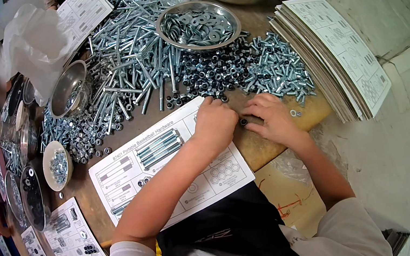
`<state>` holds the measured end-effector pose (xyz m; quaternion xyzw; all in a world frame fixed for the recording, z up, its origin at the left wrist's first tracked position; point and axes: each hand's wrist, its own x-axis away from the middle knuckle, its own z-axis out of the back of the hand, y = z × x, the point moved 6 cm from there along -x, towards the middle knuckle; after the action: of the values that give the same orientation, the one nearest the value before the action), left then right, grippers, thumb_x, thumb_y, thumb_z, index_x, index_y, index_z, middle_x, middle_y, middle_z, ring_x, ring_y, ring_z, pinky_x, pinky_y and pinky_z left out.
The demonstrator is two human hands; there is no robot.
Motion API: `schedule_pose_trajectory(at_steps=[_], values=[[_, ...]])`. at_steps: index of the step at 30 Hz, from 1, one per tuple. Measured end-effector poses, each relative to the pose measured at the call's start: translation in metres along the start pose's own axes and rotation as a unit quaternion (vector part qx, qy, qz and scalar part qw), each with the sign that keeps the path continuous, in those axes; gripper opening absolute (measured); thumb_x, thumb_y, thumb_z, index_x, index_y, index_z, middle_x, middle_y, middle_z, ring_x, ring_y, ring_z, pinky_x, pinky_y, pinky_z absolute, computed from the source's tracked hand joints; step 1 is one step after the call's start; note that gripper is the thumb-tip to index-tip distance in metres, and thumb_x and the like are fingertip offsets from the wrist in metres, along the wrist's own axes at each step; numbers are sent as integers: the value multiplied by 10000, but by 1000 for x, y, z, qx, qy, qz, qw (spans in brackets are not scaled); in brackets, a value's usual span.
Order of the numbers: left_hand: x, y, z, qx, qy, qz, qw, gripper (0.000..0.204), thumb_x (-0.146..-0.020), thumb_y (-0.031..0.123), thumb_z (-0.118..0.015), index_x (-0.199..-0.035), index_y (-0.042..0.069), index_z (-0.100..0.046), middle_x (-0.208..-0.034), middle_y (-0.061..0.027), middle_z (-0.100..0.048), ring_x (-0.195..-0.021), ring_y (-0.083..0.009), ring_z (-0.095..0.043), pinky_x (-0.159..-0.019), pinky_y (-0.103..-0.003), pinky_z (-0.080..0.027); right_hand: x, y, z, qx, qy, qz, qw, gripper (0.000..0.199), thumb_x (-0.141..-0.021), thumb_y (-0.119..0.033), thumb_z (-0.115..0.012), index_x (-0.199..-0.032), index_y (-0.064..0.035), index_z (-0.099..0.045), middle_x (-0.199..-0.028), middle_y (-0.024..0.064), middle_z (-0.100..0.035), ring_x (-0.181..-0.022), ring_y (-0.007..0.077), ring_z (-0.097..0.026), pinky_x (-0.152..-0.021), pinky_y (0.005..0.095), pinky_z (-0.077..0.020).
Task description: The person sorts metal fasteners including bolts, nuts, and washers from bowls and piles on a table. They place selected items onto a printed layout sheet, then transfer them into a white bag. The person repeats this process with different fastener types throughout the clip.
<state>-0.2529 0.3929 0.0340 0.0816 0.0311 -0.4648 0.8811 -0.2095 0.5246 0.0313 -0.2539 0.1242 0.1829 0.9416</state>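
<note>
**Picking nuts from the pile at the edge of the sorting sheet**

The person is leaning over a brown table (pixel 268 144) and working both hands at the near edge of a heap of dark nuts (pixel 207 75). The left hand (pixel 213 122) is lying knuckles-up with fingers curled under, right at the far right corner of the printed sheet (pixel 168 167); whether it is gripping anything I cannot tell. The right hand (pixel 270 116) is resting just beside it, fingers narrowed toward a single nut (pixel 243 121) lying between the two hands. Long bolts (pixel 159 146) are already lying on the sheet, left of the left hand.

To the right of the nuts, short bolts (pixel 277 68) are piled; a bowl of washers (pixel 198 25) is sitting farther back, and a stack of sheets (pixel 334 50) is lying at the far right.

This looks like the gathering stage, with several outlines on the sheet apparently unfilled. The next move probably calls for a fine pinch on one small nut and a short carry leftward onto its outline.
</note>
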Motion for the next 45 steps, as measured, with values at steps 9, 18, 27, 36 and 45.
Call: schedule_pose_trajectory(at_steps=[9,18,27,36,45], values=[[1,17,-18,142,90,37,985,170,-744,153,-731,-861,69,-643,-824,-100,-616,-765,-314,-637,-678,-414,-515,-5,5,3,53,-61,-5,997,246,-757,-128,-710,-984,-65,-636,-918,94,-611,-878,306,-622,-745,418,-503],[26,5,16,193,109,58,973,170,-794,159,-706,-931,69,-660,-843,-122,-613,-749,-335,-634,-656,-421,-506,-3,-8,4,-38,-79,-95,992,167,-784,-131,-698,-927,-58,-649,-839,99,-628,-795,302,-631,-693,400,-504],[132,32,20,243,25,138,960,206,-777,147,-718,-970,85,-676,-855,-98,-629,-737,-321,-639,-646,-415,-511,32,-101,-15,-80,-151,114,979,174,-788,-146,-710,-936,-90,-637,-851,60,-595,-789,267,-625,-645,363,-501],[135,34,28,257,78,151,952,223,-796,174,-727,-992,73,-694,-857,-99,-635,-728,-298,-645,-642,-399,-515,27,-89,-15,-98,-170,30,980,273,-775,-131,-729,-1029,-68,-650,-960,76,-642,-834,271,-648,-690,362,-516],[90,-36,49,178,169,174,954,184,-836,124,-675,-1002,49,-699,-944,-99,-659,-819,-282,-640,-706,-389,-514,-65,-10,-14,6,-43,2,999,302,-812,-124,-674,-1112,-99,-652,-1031,83,-656,-866,276,-658,-752,374,-517]])
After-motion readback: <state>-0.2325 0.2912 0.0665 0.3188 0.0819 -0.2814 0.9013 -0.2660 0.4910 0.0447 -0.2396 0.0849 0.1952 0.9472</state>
